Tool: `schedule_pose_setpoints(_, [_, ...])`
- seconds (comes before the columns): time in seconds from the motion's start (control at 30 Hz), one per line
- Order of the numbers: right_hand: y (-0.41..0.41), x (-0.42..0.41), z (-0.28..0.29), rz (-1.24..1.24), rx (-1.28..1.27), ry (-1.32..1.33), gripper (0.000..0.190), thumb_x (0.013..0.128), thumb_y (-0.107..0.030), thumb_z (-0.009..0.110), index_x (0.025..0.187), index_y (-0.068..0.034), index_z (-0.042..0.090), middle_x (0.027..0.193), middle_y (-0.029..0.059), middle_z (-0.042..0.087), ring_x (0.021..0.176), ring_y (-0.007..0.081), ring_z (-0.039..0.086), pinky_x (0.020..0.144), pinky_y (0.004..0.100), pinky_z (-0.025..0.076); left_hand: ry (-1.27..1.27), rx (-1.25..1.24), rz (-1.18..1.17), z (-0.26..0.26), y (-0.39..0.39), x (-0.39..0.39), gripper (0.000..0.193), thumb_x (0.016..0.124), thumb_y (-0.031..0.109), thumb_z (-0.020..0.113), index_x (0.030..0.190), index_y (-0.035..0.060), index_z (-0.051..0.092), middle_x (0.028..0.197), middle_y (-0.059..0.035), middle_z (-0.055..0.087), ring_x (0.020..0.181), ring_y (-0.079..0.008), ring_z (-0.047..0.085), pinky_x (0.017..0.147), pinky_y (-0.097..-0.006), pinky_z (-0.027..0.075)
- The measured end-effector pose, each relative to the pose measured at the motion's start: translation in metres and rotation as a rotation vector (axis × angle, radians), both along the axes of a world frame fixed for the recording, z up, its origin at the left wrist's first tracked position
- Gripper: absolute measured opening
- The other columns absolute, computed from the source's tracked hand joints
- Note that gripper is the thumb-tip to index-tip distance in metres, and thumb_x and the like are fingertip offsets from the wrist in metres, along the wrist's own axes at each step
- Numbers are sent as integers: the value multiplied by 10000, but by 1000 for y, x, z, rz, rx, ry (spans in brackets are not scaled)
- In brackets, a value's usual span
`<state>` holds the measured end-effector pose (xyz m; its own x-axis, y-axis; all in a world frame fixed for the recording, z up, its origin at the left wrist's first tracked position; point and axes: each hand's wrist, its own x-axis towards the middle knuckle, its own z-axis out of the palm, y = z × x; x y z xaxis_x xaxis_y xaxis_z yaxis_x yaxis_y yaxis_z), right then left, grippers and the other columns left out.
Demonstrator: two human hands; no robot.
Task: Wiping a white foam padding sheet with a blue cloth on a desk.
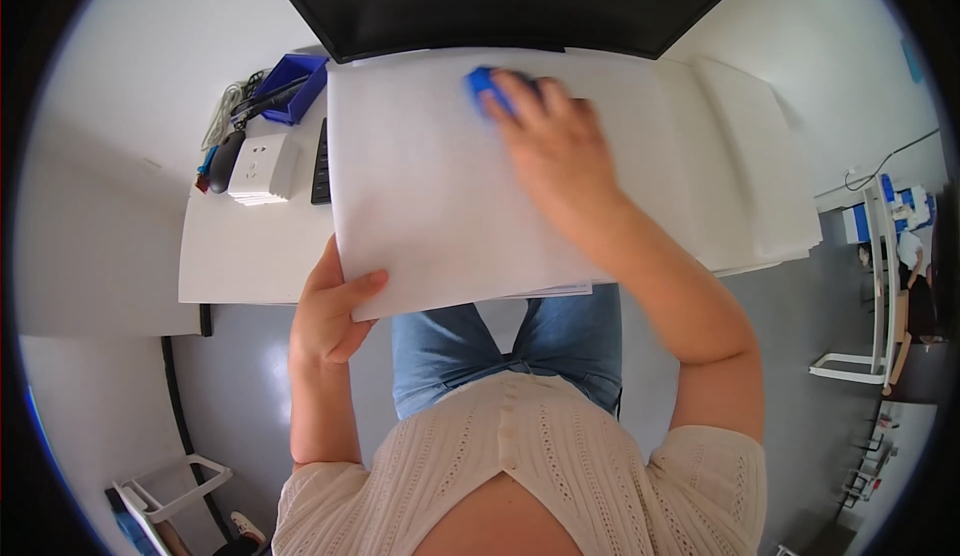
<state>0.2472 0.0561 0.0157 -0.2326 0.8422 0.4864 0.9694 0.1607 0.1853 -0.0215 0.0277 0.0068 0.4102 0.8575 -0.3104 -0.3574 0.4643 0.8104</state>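
A large white paper sheet [435, 196] lies over the desk in front of me, its near edge reaching past the desk's front. At the sheet's near left corner my left hand [337, 301] grips the paper, thumb on top and fingers beneath. Toward the far edge, my right hand [551, 128] is closed around a blue object [486, 89] held against the sheet; motion blurs it and its exact kind cannot be told. More large white sheets [765, 173] extend to the right. A printed sheet [574, 289] peeks out below the near edge.
A black monitor [495, 8] stands behind the sheet. On the desk [240, 256] at the left are a blue plastic bin [311, 90], a coiled cable [217, 124], a black computer mouse [225, 162], stacked white socket panels [262, 169] and a partly covered black keyboard [321, 173].
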Motion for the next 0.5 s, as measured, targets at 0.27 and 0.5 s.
schedule_pose_setpoints(0.27, [-46, 182, -17, -541, -237, 153, 341, 881, -61, 469, 1154, -88, 671, 1314, 66, 546, 1134, 302, 532, 908, 435, 480, -31, 22, 18, 0, 0, 3, 701, 794, -127, 554, 1447, -26, 318, 1296, -204, 529, 1202, -315, 551, 981, -426, 479])
schedule_pose_setpoints(0.5, [-55, 144, 32, -584, 194, -57, 393, 887, -30, 507, 1253, -127, 615, 1335, 85, 543, 1106, 317, 549, 943, 406, 480, -37, 22, -17, 1, 3, 6, 695, 788, -104, 585, 1431, -31, 334, 1314, -202, 510, 1210, -293, 534, 998, -420, 459])
